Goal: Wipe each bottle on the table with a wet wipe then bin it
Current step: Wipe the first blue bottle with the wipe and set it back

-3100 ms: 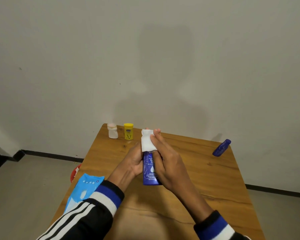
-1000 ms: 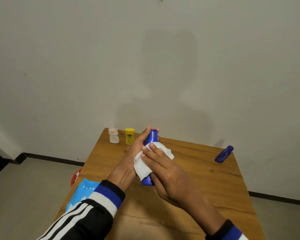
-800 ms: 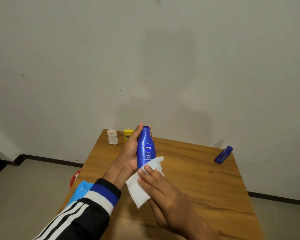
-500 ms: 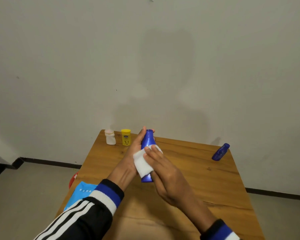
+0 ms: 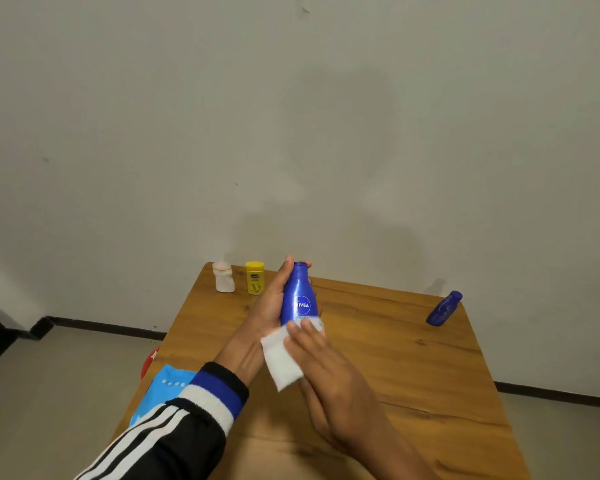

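1. The left hand (image 5: 272,303) is wrapped around a blue Nivea bottle (image 5: 298,299), holding it upright above the middle of the wooden counter (image 5: 413,368), with the label facing the camera.
2. The right hand (image 5: 329,372) presses a white wet wipe (image 5: 281,358) against the lower part of that bottle; its fingers (image 5: 305,332) lie flat on the wipe, and a loose corner hangs down toward the left wrist.
3. A small white bottle (image 5: 223,277) and a yellow bottle (image 5: 255,277) stand side by side at the counter's far left corner.
4. A second blue bottle (image 5: 444,309) lies tilted near the far right corner, well apart from the hands.
5. A light blue wipe packet (image 5: 167,386) rests at the counter's left edge, partly hidden by the striped sleeve (image 5: 174,434).
6. Something red (image 5: 149,362) shows just beyond the left edge, lower down; what it is cannot be told.
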`<state>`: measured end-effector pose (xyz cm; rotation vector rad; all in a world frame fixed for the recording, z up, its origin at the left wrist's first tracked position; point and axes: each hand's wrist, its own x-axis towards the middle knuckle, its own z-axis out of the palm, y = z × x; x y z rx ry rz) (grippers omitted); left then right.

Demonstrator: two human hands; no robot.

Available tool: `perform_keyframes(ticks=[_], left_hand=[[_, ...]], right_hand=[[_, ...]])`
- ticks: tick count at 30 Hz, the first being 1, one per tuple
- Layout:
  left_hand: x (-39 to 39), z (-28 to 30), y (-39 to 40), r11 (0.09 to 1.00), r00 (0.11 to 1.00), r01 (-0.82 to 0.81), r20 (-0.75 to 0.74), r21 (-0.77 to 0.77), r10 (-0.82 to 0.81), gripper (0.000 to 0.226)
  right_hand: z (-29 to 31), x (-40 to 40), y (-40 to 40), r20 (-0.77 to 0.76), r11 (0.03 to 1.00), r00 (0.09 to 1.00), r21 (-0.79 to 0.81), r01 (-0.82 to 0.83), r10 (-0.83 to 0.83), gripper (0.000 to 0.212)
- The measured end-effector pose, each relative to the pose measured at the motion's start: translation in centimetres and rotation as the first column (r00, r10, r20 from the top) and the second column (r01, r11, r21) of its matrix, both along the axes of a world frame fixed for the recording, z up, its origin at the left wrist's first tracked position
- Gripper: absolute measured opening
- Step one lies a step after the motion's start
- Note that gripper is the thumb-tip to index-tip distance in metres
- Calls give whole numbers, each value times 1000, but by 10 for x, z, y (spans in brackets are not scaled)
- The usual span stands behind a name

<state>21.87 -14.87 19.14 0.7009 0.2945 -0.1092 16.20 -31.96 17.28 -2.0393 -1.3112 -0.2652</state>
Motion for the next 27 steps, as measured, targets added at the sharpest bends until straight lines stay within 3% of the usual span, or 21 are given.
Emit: perform_keyframes(ticks=[8, 12, 16, 19, 20, 21, 23, 24, 25, 27], left_hand=[[-14, 11, -21, 999, 997, 49, -54, -23, -51, 39], [-10, 9, -10, 998, 998, -29, -57, 61, 32, 42], [-12, 4, 7, 983, 995, -88, -37, 161, 95, 49], [-18, 4, 15, 982, 991, -121, -38, 146, 128, 44], [-19, 5, 17, 984, 990, -129, -36, 123, 134, 43], [-20, 7, 17, 986, 990, -131, -33, 106, 135, 43], [-21, 7, 15, 986, 992, -120, -27, 114, 124, 46], [-22, 8, 13, 986, 993, -112, -22, 126, 116, 49], [-23, 5, 12, 986, 994, -102, -16, 135, 105, 52], [-24, 2, 6, 987, 997, -77, -5, 144, 78, 57]], right_hand=[[38, 37, 16, -445, 957, 891, 205, 203, -93, 46], [10, 1, 11, -313, 968, 942, 174, 184, -122, 47], [-8, -34, -7, -213, 983, 977, 181, 32, 7, 44], [-21, -42, -25, -352, 964, 935, 259, 63, 34, 42], [-23, -44, -29, -477, 949, 879, 288, 128, 26, 39], [-22, -44, -30, -641, 920, 767, 323, 222, 40, 33], [-10, -37, -27, -916, 775, 350, 363, 518, 195, 31], [-5, -29, -25, -941, 670, 153, 324, 668, 303, 26], [4, -21, -23, -918, 577, 55, 293, 763, 393, 22], [28, -4, -13, -874, 520, -13, 277, 808, 486, 23]])
